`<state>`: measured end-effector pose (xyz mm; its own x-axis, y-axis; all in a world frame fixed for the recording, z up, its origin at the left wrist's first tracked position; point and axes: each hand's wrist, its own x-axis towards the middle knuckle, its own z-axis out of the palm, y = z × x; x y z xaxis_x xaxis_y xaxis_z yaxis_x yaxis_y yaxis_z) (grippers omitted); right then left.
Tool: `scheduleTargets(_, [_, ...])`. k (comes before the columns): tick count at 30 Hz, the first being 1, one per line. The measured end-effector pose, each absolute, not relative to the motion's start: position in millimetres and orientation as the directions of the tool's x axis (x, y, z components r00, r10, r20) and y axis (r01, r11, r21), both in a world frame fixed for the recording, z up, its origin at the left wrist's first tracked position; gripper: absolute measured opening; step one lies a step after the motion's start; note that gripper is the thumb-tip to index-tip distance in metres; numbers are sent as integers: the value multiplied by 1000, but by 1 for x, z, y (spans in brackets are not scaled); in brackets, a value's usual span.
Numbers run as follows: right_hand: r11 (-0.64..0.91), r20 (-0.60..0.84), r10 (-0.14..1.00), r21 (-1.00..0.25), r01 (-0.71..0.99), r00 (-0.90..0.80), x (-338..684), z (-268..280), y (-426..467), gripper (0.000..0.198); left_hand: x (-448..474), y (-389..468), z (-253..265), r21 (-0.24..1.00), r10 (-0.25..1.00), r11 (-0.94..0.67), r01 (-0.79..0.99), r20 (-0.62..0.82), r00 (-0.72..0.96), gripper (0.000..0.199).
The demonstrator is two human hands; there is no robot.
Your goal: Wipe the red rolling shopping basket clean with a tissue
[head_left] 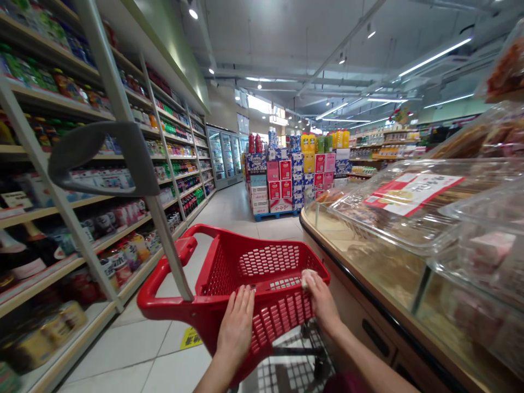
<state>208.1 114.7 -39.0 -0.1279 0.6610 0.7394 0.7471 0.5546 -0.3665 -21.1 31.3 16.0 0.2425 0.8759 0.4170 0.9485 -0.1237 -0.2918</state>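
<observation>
A red plastic shopping basket cart (262,305) stands in front of me, its side turned towards me. My left hand (236,323) lies on the near rim, fingers stretched out and close together, with nothing seen in them. Near the front right corner, my right hand (322,303) is closed on a white crumpled cloth (308,277), pressed against the rim. It may be a tissue; the material is unclear. A metal pole with a grey pull handle (141,158) rises from the cart's left side. Below the basket is a wire lower rack (282,376).
Drink shelves (102,114) line the left side. A display counter (368,295) with clear packs of food (409,196) runs close along the right. Ahead, stacked drink boxes (282,180) stand on a blue pallet (276,214). Tiled floor (233,210) leads to glass-door coolers (225,155).
</observation>
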Motion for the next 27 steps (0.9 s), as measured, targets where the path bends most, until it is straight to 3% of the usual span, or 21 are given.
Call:
scheduleTargets(3, [497,721,687,-383,778,-84,205,-41,114,54,-19,31,14,-281,876,-117,953,422,232,51])
scheduleTargets(6, [669,716,624,-284,687,-312,178,-39,105,51,-18,32,15,-280,868,-141,950,426,255,51])
scheduleTargets(8, [722,714,592,-264,639,-374,177,-37,104,47,-18,32,16,-275,861,-160,948,430,270,51])
scheduleTargets(14, [498,711,700,-421,758,-65,209,-42,115,55,-16,32,17,-214,856,-167,962,452,249,49])
scheduleTargets(20, [649,710,648,-328,686,-274,191,-41,114,61,-13,33,21,-179,850,-182,967,466,246,48])
scheduleTargets(25, [436,685,728,-438,786,-23,240,-43,132,55,-10,29,23,-145,856,-164,976,470,213,47])
scheduleTargets(27, [450,691,723,-441,776,-27,233,-45,129,56,-9,29,21,-142,852,-153,978,482,204,48])
